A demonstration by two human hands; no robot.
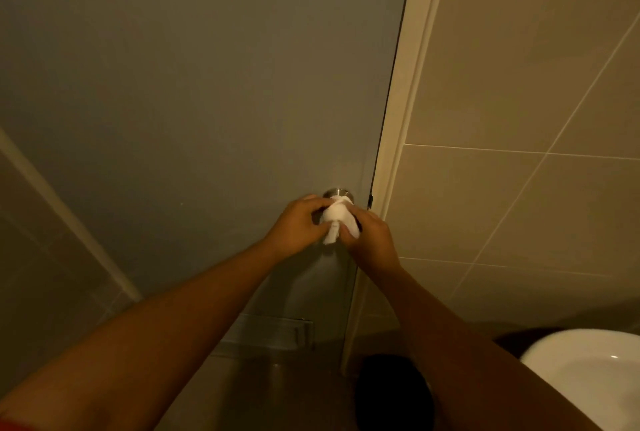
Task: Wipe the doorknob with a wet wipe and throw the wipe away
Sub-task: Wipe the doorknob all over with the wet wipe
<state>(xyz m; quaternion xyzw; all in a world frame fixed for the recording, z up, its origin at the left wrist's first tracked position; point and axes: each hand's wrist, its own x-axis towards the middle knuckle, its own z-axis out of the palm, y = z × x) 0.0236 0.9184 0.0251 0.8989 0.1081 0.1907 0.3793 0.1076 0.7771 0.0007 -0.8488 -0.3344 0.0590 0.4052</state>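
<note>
Wet wipe (pixel 336 217), limp and light, draped over doorknob (pixel 336 192). Left hand (pixel 298 226) and right hand (pixel 370 236) both pinched its folds. Likely slippery on metal; best gripped through the bunched cloth.

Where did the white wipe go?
In the head view, the wet wipe is wrapped over the doorknob near the door's right edge, held between the left hand and right hand.

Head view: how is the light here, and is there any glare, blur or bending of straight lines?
In the head view the light is dim and yellowish. The wet wipe is the brightest spot, held by the left hand and right hand. A small glare point sits on the white basin. The door frame leans, showing wide-angle distortion. The picture is slightly soft.
</note>
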